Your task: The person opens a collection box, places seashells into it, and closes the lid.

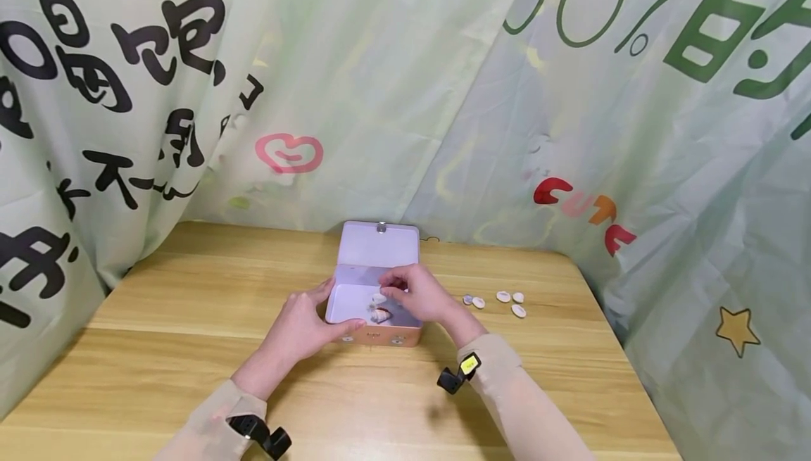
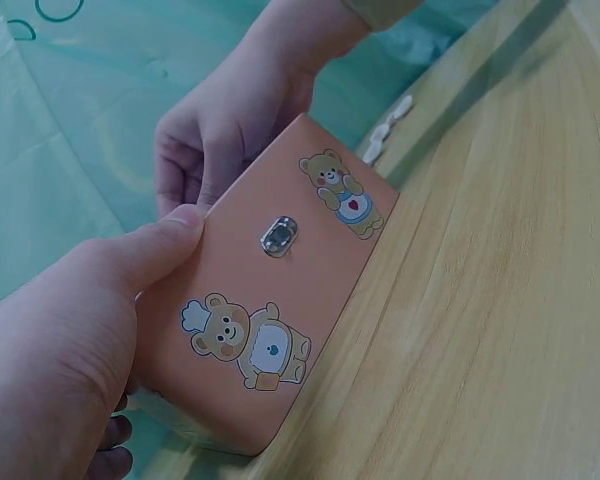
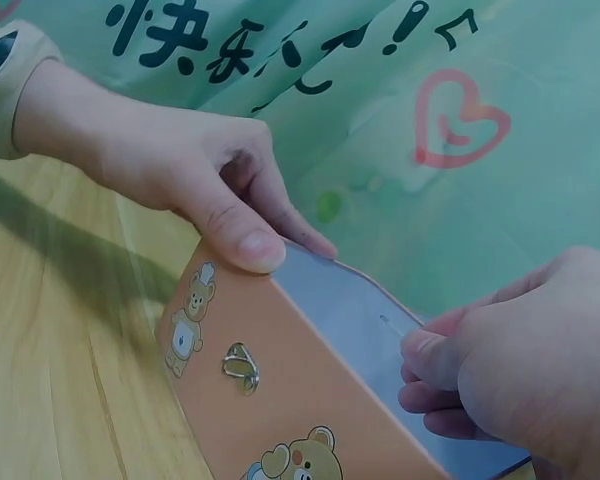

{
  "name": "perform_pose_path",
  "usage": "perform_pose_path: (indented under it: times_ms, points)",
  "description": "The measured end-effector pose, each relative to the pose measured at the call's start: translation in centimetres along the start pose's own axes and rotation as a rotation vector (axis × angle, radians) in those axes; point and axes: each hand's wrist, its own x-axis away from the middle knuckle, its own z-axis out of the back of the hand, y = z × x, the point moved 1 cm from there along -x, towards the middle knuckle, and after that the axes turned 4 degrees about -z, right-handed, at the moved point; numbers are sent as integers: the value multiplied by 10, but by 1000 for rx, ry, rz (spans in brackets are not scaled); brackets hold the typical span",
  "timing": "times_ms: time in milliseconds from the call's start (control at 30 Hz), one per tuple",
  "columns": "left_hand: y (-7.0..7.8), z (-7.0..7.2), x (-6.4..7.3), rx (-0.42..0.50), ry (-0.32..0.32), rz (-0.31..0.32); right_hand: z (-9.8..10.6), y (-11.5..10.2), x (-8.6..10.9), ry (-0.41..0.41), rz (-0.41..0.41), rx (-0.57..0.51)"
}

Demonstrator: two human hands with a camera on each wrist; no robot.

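The right hand (image 1: 421,294) hides part of the tin box's (image 1: 374,341) inside, its thumb and index finger pinching a pale piece (image 3: 391,326) over the opening; only a sliver of that piece shows, so its shape is hard to make out. 2 small loose bits (image 1: 381,315) lie on the box floor near the fingertips, too small to identify. The left hand (image 1: 307,324) grasps the box's near left corner, thumb over the near rim, other fingers along the left wall and partly hidden. The right wrist view cuts off the box's near right part.

The lid (image 1: 379,244) stands open on the far side, just beside the cloth (image 1: 380,95), which leaves little room there. Wood stretches left and near of the box; on the right, 5 small shell-like pieces (image 1: 519,311) lie between the box and the table's right edge.

The table (image 1: 393,405) has pale wood grain, its near edge out of frame. The cloth hangs in folds around the far, left and right sides, printed with lettering, a heart and a star.
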Motion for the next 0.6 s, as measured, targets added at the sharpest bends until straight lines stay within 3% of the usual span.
perform_pose_path:
  times_ms: [400,600]
  points:
    - [2,0,0,12,-17,21,4,1,6,10,29,-14]
    - [2,0,0,-2,-6,9,17,-2,19,70,28,-80]
